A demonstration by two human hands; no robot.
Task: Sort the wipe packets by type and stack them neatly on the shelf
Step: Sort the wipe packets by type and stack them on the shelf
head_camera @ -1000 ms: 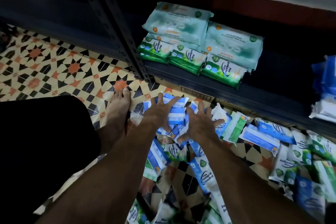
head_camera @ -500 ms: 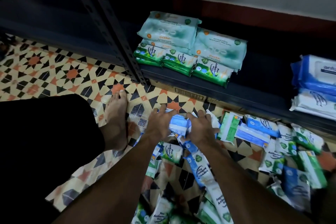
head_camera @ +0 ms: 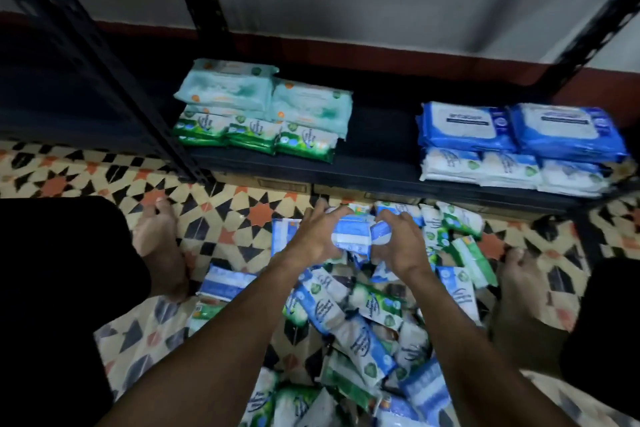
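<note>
Packets of this sort struck me as light, soft and a bit slippery in their film wrap, so a loose bunch would probably squirm apart unless squeezed from both ends. That's pretty much what was going on: the left hand [head_camera: 311, 239] and right hand [head_camera: 403, 248] were curled round a small bunch of blue packets [head_camera: 351, 236], clamping it between them from 9 and 3 o'clock. The bunch sat just above the far edge of the mixed pile [head_camera: 360, 319] on the tiled floor, right in front of the shelf [head_camera: 374, 166]. Its long axis seemed to run across, 9 to 3, printed faces up toward the camera, though the blur made that hard to swear to. Matching small blue-and-white stacks [head_camera: 502, 170] lay on the shelf at about 1 o'clock, long sides along the front lip, with green stacks [head_camera: 256, 137] over at 11. I'd guess the ends were the right place to hold, since pinching the middle would just buckle them.
</note>
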